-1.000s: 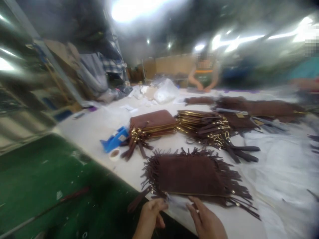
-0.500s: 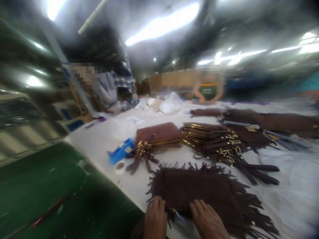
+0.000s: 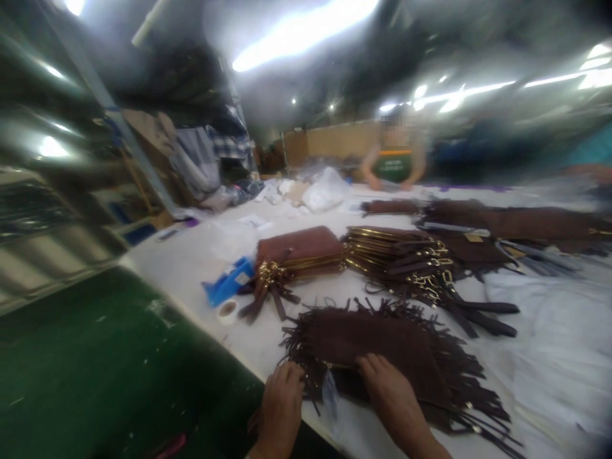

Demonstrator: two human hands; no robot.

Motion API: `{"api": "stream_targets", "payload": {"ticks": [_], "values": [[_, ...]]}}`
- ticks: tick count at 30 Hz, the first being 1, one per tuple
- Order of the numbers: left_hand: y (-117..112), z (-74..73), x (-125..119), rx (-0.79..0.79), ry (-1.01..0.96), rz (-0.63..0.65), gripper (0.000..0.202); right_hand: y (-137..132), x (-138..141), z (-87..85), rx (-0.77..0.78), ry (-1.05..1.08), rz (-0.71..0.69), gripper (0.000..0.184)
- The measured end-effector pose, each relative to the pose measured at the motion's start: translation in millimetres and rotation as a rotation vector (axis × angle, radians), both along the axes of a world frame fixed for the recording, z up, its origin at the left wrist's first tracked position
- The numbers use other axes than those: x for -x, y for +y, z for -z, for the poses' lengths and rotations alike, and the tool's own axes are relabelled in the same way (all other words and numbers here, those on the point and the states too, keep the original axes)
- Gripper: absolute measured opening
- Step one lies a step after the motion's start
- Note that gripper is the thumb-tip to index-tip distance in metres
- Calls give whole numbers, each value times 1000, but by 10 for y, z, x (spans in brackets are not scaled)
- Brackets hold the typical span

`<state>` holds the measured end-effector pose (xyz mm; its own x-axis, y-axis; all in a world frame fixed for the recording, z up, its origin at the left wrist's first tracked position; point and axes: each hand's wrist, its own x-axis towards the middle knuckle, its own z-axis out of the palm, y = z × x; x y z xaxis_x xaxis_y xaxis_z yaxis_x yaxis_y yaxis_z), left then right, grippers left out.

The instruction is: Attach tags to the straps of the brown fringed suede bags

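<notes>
A dark brown fringed suede pouch (image 3: 382,344) lies flat on the white table (image 3: 191,261) right in front of me. My left hand (image 3: 280,408) rests at the pouch's near left corner, fingers curled on its fringe and zipper edge. My right hand (image 3: 389,395) presses on the near edge of the pouch, fingers together and bent over it. A bit of clear plastic (image 3: 329,392) shows between my two hands.
Behind the pouch stand two stacks of brown pouches with gold zippers (image 3: 299,250) (image 3: 399,255). A blue object (image 3: 228,282) and a tape roll (image 3: 227,310) lie at the left. White sheeting (image 3: 559,344) covers the right. A person (image 3: 394,159) works at the far end. Green floor (image 3: 95,370) lies left.
Both hands have moved from a piece of clear plastic at the table edge onto the fringed pouch's near edge. The camera view has shifted slightly.
</notes>
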<state>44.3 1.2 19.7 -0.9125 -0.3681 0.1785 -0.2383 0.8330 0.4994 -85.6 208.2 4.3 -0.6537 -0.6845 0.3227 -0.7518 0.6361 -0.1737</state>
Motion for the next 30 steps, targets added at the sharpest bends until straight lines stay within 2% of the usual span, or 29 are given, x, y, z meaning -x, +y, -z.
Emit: {"api": "stream_targets", "payload": {"ticks": [3,6,8,10,12,17,20,25,28,30], "values": [[66,-64,58,-322,112,-60,27,87,59,-101,119,-76,3,23],[169,-84,216,-774,69,-173,33,170,138,-179,253,-136,1,24],[251,-92,341,-1069,54,-162,38,222,180,-216,310,-197,-18,25],[329,-125,459,-1242,100,-106,41,277,211,-247,361,-260,-30,24],[386,-197,566,-1272,150,-86,44,332,235,-282,422,-318,-18,23],[417,-423,807,-1218,245,-79,48,426,300,-404,510,-473,22,23],[402,-489,902,-1292,279,-68,45,426,338,-436,511,-502,5,24],[417,-482,799,-1552,263,-97,45,373,245,-379,480,-420,-26,21],[427,-436,648,-1605,198,-137,40,322,69,-316,445,-364,-1,18],[385,-370,607,-1588,120,-208,38,266,-32,-247,374,-327,42,17]]}}
